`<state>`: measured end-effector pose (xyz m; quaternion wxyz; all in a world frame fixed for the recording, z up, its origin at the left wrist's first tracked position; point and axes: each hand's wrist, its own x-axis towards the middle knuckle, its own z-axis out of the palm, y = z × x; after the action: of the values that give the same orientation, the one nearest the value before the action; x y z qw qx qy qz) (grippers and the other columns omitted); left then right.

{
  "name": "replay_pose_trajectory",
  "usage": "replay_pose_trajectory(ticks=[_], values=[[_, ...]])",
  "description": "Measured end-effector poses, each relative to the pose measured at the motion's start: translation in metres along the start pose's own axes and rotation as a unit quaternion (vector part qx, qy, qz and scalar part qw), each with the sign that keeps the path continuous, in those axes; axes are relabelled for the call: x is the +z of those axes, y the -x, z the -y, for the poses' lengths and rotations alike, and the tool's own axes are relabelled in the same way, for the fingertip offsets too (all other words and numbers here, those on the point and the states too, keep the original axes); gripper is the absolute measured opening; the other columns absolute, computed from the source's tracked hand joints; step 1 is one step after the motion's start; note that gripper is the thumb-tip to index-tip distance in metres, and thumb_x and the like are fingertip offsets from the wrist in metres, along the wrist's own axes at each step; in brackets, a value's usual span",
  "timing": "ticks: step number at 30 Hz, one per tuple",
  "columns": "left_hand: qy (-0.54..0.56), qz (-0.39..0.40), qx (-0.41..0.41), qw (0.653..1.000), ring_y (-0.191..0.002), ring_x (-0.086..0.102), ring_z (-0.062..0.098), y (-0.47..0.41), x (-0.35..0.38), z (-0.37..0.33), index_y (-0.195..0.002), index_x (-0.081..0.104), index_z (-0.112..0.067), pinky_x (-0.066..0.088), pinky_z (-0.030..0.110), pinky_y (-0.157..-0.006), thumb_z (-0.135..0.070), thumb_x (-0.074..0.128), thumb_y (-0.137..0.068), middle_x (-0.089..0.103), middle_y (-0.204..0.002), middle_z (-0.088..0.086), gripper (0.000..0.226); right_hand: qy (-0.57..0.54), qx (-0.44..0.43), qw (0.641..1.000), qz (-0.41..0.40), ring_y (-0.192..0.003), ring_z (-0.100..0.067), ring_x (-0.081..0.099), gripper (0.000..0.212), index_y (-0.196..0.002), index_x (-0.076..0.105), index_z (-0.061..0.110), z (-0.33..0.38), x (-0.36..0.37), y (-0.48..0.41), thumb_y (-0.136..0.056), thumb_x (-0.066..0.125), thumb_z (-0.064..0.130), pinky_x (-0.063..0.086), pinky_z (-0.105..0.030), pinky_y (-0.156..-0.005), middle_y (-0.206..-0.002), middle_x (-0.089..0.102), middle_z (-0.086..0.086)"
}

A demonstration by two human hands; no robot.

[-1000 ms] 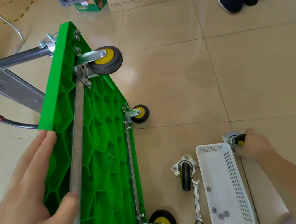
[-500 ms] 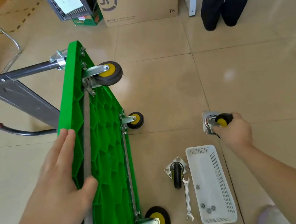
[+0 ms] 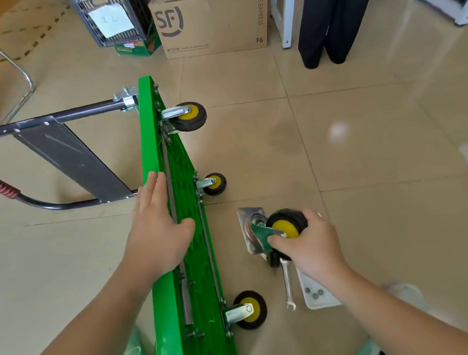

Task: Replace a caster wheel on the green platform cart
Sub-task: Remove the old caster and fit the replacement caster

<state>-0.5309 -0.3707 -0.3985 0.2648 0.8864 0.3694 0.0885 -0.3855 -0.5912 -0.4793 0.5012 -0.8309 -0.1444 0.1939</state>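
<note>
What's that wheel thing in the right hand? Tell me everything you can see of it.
The loose caster has a black tyre round a yellow hub, set in a shiny metal fork fixed to a flat metal mounting plate. The right hand grips the wheel from above, plate turned toward the green cart.

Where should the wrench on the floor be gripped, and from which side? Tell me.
Take the wrench by its bare shank, coming from above and pinching across its long edges. It lies flat on the floor, its far end hidden behind the right hand holding the caster, and the white basket crowds its right side.
</note>
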Motion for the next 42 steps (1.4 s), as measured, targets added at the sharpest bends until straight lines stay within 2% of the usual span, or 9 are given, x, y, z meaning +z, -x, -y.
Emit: replay_pose_trajectory(ticks=[3,10,15,19,23,26,30,36,42], values=[[0.010,0.000,0.001,1.000,-0.158,0.003,0.022,0.001,-0.001,-0.001,-0.164,0.010,-0.018,0.011,0.040,-0.128,-0.019,0.065,-0.088,0.004,-0.172,0.000,0.094,-0.012,-0.004,1.000,0.008,-0.086,0.017,0.061,0.054,-0.103,0.060,0.046,0.008,-0.001,0.037,-0.058,0.088,0.040,0.045,-0.001,-0.061,-0.088,0.067,0.032],[0.021,-0.002,0.014,1.000,-0.158,0.003,0.019,0.005,-0.005,-0.006,-0.164,0.011,-0.014,0.009,0.037,-0.128,-0.018,0.063,-0.091,0.005,-0.172,0.003,0.090,-0.065,0.039,0.997,0.019,-0.089,0.008,0.066,0.066,-0.110,0.065,0.041,0.013,0.002,0.096,-0.047,0.082,0.052,0.054,-0.011,-0.070,-0.096,0.070,0.026],[0.047,-0.005,0.009,0.999,-0.157,0.003,0.017,0.007,-0.005,-0.008,-0.164,0.013,-0.014,0.008,0.035,-0.127,-0.017,0.060,-0.092,0.007,-0.171,0.003,0.085,-0.143,0.082,0.985,0.045,-0.088,-0.003,0.071,0.069,-0.110,0.068,0.038,0.010,0.011,0.126,-0.044,0.085,0.044,0.056,-0.019,-0.069,-0.097,0.074,0.017],[0.069,-0.006,0.005,0.998,-0.157,0.003,0.015,0.008,-0.007,-0.007,-0.164,0.014,-0.015,0.008,0.033,-0.126,-0.015,0.056,-0.095,0.007,-0.171,0.001,0.081,-0.196,0.111,0.972,0.071,-0.083,-0.004,0.072,0.063,-0.103,0.069,0.038,0.015,0.016,0.135,-0.042,0.088,0.037,0.053,-0.014,-0.063,-0.093,0.075,0.016],[0.088,-0.008,-0.001,0.996,-0.157,0.005,0.014,0.010,-0.006,-0.006,-0.163,0.016,-0.017,0.009,0.033,-0.126,-0.014,0.054,-0.095,0.007,-0.171,-0.001,0.079,-0.221,0.130,0.962,0.094,-0.081,-0.009,0.073,0.058,-0.094,0.071,0.049,0.019,0.020,0.134,-0.041,0.088,0.034,0.053,-0.017,-0.063,-0.091,0.076,0.010],[0.109,-0.015,-0.006,0.994,-0.157,0.007,0.013,0.011,-0.005,-0.004,-0.163,0.017,-0.017,0.010,0.031,-0.125,-0.012,0.052,-0.094,0.009,-0.171,-0.002,0.077,-0.230,0.144,0.956,0.110,-0.084,-0.012,0.074,0.059,-0.096,0.073,0.044,0.020,0.024,0.131,-0.040,0.090,0.036,0.055,-0.023,-0.068,-0.093,0.077,0.006],[0.126,-0.022,-0.011,0.992,-0.156,0.008,0.013,0.013,-0.005,-0.003,-0.163,0.020,-0.017,0.010,0.025,-0.120,-0.011,0.052,-0.095,0.011,-0.171,-0.002,0.076,-0.220,0.151,0.954,0.135,-0.083,-0.011,0.074,0.066,-0.106,0.072,0.030,0.017,0.028,0.127,-0.043,0.092,0.035,0.053,-0.017,-0.065,-0.097,0.077,0.004],[0.148,-0.036,-0.021,0.988,-0.156,0.012,0.012,0.014,-0.005,-0.003,-0.162,0.025,-0.017,0.011,0.020,-0.116,-0.009,0.053,-0.094,0.016,-0.170,-0.002,0.074,-0.212,0.148,0.953,0.160,-0.085,-0.011,0.074,0.056,-0.096,0.073,0.044,0.019,0.029,0.119,-0.044,0.092,0.034,0.054,-0.017,-0.066,-0.095,0.077,0.007],[0.157,-0.041,-0.026,0.986,-0.155,0.014,0.011,0.014,-0.006,-0.002,-0.161,0.027,-0.018,0.012,0.018,-0.114,-0.008,0.053,-0.094,0.017,-0.169,-0.003,0.073,-0.222,0.157,0.947,0.170,-0.088,-0.013,0.074,0.065,-0.106,0.073,0.030,0.014,0.036,0.119,-0.044,0.092,0.033,0.054,-0.018,-0.068,-0.097,0.078,0.004]])
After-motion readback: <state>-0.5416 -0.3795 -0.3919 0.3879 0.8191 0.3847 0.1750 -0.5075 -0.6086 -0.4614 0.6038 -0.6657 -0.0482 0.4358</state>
